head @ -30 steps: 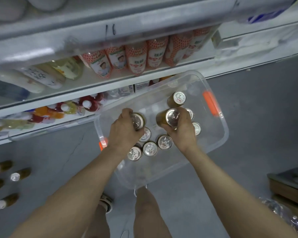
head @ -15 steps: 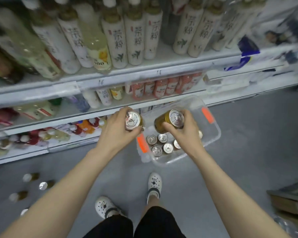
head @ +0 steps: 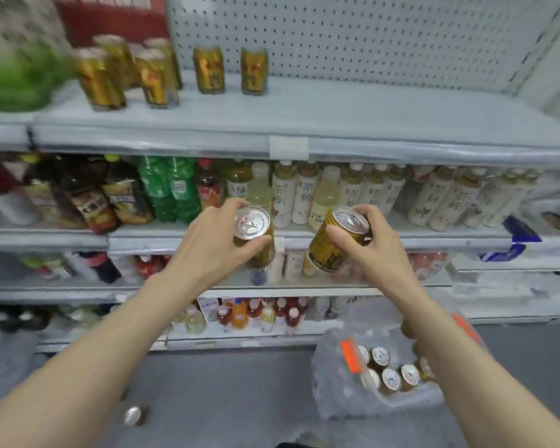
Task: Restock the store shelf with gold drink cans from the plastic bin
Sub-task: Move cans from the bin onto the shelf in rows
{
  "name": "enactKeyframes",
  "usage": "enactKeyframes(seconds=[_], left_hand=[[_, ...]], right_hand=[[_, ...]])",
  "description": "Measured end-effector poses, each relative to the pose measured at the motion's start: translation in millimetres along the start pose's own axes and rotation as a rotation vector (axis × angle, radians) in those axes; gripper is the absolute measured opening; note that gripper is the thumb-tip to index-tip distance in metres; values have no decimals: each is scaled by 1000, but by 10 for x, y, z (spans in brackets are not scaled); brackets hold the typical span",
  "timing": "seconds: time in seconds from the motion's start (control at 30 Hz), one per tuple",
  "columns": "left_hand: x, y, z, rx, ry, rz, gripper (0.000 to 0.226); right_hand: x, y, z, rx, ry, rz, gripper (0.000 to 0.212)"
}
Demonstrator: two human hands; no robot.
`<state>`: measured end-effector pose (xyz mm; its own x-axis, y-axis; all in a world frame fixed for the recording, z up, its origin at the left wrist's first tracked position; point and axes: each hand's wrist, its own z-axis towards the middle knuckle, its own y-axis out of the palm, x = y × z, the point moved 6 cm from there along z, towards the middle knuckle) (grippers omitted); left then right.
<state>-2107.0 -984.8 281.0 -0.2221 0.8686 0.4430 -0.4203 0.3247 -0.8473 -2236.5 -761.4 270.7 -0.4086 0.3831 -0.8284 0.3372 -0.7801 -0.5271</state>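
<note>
- Cans in both hands: left hand wrapped round one gold can, right hand round another gold can, fingers closed on each, both held in front of the middle shelves.
- Top shelf partly stocked: shelved cans standing at its left, six or so through the blur; wide bare stretch to the right.
- Plastic bin on the floor at lower right, several cans left inside.
- Well short of done, by the look of it.
</note>
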Motion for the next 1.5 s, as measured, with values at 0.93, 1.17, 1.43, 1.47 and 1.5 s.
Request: enactKeyframes(seconds=[0.93, 1.17, 1.43, 1.47, 1.5], left_hand=[[-584, -1263, 2505, 97, -208, 51, 73], [-773, -1010, 2766, 14, -246, 32, 67], [-595, -1037, 2819, 93, 24, 219, 49], [-576, -1019, 2809, 99, 65, 247, 48], [-564, -997, 2796, 99, 95, 273, 47]], right_hand=[[-1561, 339, 2567, 31, -322, -170, 58], [-1413, 383, 2883, 23, -290, -227, 55], [-1435, 581, 3080, -39, -277, -332, 58], [-1443, 613, 3097, -44, -280, -358, 58], [-1444, 642, 3112, -49, -280, -375, 59]])
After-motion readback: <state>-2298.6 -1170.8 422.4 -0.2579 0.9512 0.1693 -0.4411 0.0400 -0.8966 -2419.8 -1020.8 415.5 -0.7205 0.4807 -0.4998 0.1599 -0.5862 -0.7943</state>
